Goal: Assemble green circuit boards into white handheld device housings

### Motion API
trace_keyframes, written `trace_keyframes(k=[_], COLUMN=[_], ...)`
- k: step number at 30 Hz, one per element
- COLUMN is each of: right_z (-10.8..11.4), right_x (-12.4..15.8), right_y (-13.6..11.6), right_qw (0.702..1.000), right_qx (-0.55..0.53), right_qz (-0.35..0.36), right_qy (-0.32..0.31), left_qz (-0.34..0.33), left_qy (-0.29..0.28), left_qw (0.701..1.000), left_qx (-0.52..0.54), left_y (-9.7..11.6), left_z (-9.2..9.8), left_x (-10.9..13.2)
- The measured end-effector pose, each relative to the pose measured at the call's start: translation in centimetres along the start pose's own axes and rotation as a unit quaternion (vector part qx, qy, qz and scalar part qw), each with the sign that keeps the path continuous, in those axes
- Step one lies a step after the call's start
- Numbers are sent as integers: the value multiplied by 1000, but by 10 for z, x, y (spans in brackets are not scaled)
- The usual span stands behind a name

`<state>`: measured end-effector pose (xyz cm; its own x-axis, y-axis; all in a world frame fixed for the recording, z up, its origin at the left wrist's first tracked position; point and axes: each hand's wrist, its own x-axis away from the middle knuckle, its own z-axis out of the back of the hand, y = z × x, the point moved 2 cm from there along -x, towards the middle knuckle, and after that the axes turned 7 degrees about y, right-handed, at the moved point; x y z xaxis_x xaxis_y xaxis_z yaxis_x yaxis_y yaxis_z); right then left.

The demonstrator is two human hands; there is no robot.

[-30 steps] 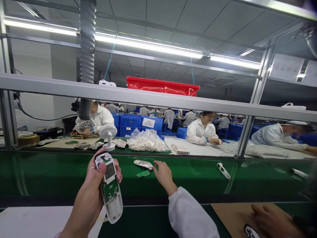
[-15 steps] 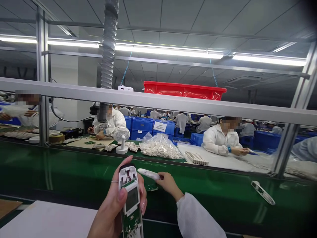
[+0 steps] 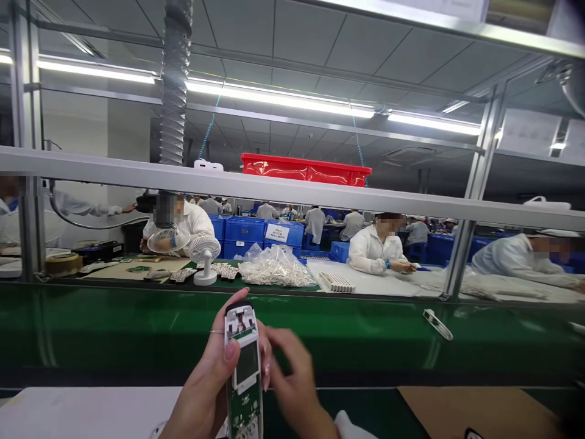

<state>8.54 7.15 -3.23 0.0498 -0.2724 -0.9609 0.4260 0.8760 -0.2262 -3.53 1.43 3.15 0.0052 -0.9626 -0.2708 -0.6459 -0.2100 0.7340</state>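
- Bottom centre: the left hand point(image 3: 205, 375) grips a white handheld device point(image 3: 247, 385), thumb pressed on its face, fingers curled round its side; a dark screen point(image 3: 247, 362) and green circuit board point(image 3: 245, 402) show.
- Just right of it: the right hand point(image 3: 295, 375), blurred, its fingers bent towards the left hand's fingertips; whether they pinch anything, I cannot tell.
- Right of centre: a white casing point(image 3: 437, 324) lies on the green belt point(image 3: 356, 335).
- Centre left: a white fan point(image 3: 205, 256) stands beside a plastic bag point(image 3: 276, 269) of white parts.

passage: green belt point(image 3: 356, 347) beyond right hand point(image 3: 295, 381) | obstacles: white casing point(image 3: 437, 325), metal post point(image 3: 459, 259)
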Motion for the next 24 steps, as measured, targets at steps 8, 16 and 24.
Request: trace_keyframes(k=[8,16,24], right_z=[54,58,51], right_x=[-48,-40,-37], right_y=[-52,-43,-51], right_qw=[976,965,951], right_qx=[108,121,175], right_qz=[186,226,249], right_qy=[29,52,45], left_qz=[29,57,34], left_qy=[40,70,106], left_qw=[998,994,988], left_qx=[-49,-66,-104], left_y=[-16,-22,-19], left_z=[-4,1,5], left_x=[8,5,3])
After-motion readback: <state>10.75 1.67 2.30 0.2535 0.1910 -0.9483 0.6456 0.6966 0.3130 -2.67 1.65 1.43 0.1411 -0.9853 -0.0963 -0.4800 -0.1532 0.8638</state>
